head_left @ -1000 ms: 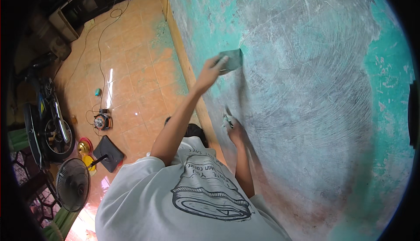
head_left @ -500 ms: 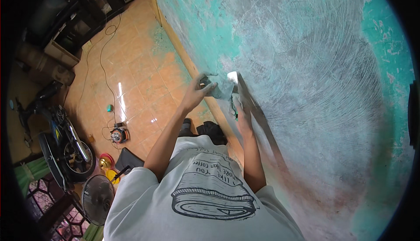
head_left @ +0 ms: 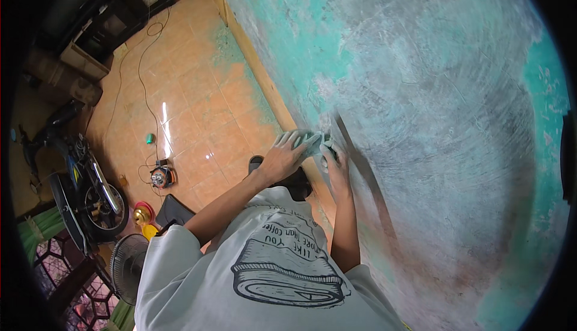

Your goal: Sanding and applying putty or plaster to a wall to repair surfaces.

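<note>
In front of my body, close to the wall [head_left: 421, 90], my two hands come together. Dusty, bent fingers of my left hand [head_left: 283, 156] close on a flat greenish-grey piece [head_left: 312, 143] between the hands. Whether this is the scraper's blade or a separate sheet, I cannot tell. My right hand [head_left: 338, 165], also dusty, is closed with its fingertips against the same spot. The shiny scraper blade seen earlier in that hand is now mostly hidden. Grey scraped patches and leftover turquoise paint cover the wall.
Turquoise dust [head_left: 231, 54] lies on the orange tiled floor [head_left: 198, 96] along the wall's base. To the left are a motorbike [head_left: 90, 193], a fan [head_left: 127, 268], a cable reel [head_left: 161, 176] with a trailing cord and a small green object [head_left: 149, 139]. Dark cabinets [head_left: 108, 27] stand farther off.
My left hand has moved down and right to meet my right hand. The bright blade, which stuck up above my right hand, no longer shows. My right hand has dropped slightly.
</note>
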Action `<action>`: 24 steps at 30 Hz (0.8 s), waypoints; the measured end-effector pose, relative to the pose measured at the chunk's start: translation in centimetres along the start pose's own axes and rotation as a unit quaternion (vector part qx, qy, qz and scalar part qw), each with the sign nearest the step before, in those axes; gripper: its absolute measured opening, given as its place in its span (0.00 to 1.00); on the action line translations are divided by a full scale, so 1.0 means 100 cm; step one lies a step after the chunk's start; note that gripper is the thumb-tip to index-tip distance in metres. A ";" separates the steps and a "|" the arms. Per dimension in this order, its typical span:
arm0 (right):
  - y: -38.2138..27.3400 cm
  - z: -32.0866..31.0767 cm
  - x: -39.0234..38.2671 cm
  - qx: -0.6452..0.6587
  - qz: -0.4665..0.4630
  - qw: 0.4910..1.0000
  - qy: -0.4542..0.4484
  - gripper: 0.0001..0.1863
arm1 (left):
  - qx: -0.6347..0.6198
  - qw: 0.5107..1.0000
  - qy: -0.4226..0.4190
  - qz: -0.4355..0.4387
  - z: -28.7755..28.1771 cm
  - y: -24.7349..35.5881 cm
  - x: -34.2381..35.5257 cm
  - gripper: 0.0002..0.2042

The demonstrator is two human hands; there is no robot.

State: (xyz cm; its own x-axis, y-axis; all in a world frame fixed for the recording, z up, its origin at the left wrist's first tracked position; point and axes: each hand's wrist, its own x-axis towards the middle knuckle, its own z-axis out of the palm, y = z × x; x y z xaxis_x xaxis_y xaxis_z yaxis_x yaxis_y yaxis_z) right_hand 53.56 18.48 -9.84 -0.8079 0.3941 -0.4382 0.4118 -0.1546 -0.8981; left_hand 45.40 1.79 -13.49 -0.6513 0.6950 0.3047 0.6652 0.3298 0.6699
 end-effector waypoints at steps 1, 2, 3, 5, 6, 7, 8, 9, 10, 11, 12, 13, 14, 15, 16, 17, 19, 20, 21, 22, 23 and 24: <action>0.002 0.003 0.000 -0.006 0.004 1.000 -0.003 0.05 | -0.003 1.000 0.003 -0.006 0.007 -0.007 -0.005 0.25; 0.004 0.004 0.001 -0.013 0.009 1.000 0.007 0.07 | -0.041 0.999 -0.007 -0.026 0.013 -0.011 -0.007 0.23; 0.006 0.005 0.002 -0.022 0.014 1.000 0.016 0.10 | -0.080 0.996 -0.017 -0.046 0.019 -0.015 -0.010 0.22; 0.007 0.003 0.003 -0.028 0.036 0.999 0.010 0.11 | -0.115 0.988 0.012 -0.103 0.030 -0.029 -0.006 0.20; 0.008 0.001 -0.001 -0.021 0.053 0.998 0.013 0.12 | -0.145 0.978 0.030 -0.148 0.031 -0.033 0.001 0.19; 0.016 -0.005 -0.004 -0.029 0.058 0.998 0.017 0.12 | -0.154 0.976 0.030 -0.150 0.035 -0.037 0.012 0.19; 0.028 -0.012 -0.005 -0.046 0.055 0.997 0.035 0.12 | -0.204 0.964 0.105 -0.132 0.031 -0.036 0.034 0.18; 0.035 -0.015 -0.005 -0.064 0.051 0.995 0.048 0.12 | -0.247 0.945 0.183 -0.115 0.024 -0.037 0.055 0.17; 0.030 -0.010 -0.010 -0.101 0.068 0.991 0.060 0.12 | -0.247 0.932 0.234 -0.123 0.016 -0.036 0.074 0.17; 0.036 -0.012 -0.012 -0.110 0.070 0.990 0.062 0.12 | -0.248 0.918 0.282 -0.128 0.009 -0.031 0.096 0.16; 0.045 -0.018 -0.014 -0.102 0.082 0.990 0.055 0.11 | -0.243 0.903 0.335 -0.115 -0.005 -0.022 0.120 0.16; 0.054 -0.022 -0.017 -0.092 0.094 0.990 0.047 0.11 | -0.235 0.886 0.385 -0.102 -0.015 -0.013 0.140 0.17; 0.058 -0.023 -0.021 -0.062 0.104 0.991 0.054 0.11 | -0.240 0.882 0.390 -0.107 -0.019 -0.009 0.158 0.17; 0.058 -0.021 -0.024 -0.069 0.105 0.991 0.054 0.11 | -0.249 0.862 0.432 -0.091 -0.020 -0.007 0.175 0.16; 0.058 -0.018 -0.026 -0.098 0.100 0.989 0.050 0.11 | -0.256 0.840 0.473 -0.075 -0.019 -0.002 0.186 0.16; 0.058 -0.017 -0.027 -0.126 0.093 0.987 0.048 0.11 | -0.259 0.837 0.476 -0.076 -0.014 0.006 0.193 0.16; 0.068 -0.027 -0.026 -0.141 0.076 0.986 0.038 0.11 | -0.252 0.859 0.439 -0.071 0.000 0.028 0.198 0.17; 0.075 -0.033 -0.025 -0.182 0.099 0.978 0.034 0.13 | -0.266 0.870 0.410 -0.065 0.016 0.035 0.196 0.17; 0.079 -0.036 -0.024 -0.221 0.123 0.967 0.030 0.14 | -0.280 0.880 0.380 -0.058 0.036 0.042 0.190 0.18; 0.074 -0.029 -0.024 -0.208 0.066 0.975 0.045 0.14 | -0.294 0.880 0.369 -0.057 0.051 0.051 0.178 0.18; 0.080 -0.037 -0.022 -0.209 0.064 0.975 0.044 0.14 | -0.308 0.880 0.357 -0.053 0.062 0.062 0.168 0.19; 0.090 -0.051 -0.022 -0.253 0.051 0.966 0.028 0.16 | -0.312 0.879 0.358 -0.049 0.075 0.072 0.159 0.19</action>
State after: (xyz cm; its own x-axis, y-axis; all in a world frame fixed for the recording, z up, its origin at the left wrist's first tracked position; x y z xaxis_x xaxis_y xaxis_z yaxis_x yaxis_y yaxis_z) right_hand 61.19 20.86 -16.83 -0.7339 0.4506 -0.5083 0.6529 0.2620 -0.7107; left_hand 42.61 19.98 -8.92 -0.9057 0.0297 0.4229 0.4088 -0.2030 0.8898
